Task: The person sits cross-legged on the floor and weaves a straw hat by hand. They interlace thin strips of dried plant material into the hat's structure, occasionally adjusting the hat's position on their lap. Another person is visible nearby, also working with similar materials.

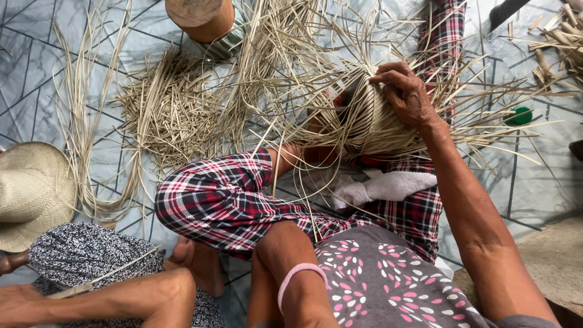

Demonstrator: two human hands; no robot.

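Two hands were inspected at the half-woven straw piece (364,121), which sat on the person's knee above the plaid trousers (225,200). Nearest the camera, we noted a pink band (297,276) on the left forearm, which ran forward under the loose strands. The left hand (316,130) was largely buried in the weave; we could not tell whether it pinched or lay flat. The right hand (407,94) lay curled over the crown of the piece, fingers pressed down on the strands.

We judged the chief risk to be slippage: many unwoven ends fanned out freely around the piece, and any easing of the right hand's pressure could let the tight rows loosen. A white cloth (388,185) lay just beneath the work and could catch trailing ends. Beside the person, another person's arm (121,297) and a finished straw hat (30,194) sat close. Farther off, cut straw (170,109) littered the tiled floor (36,61) near a wooden block (200,18), and stray strands could tangle there.
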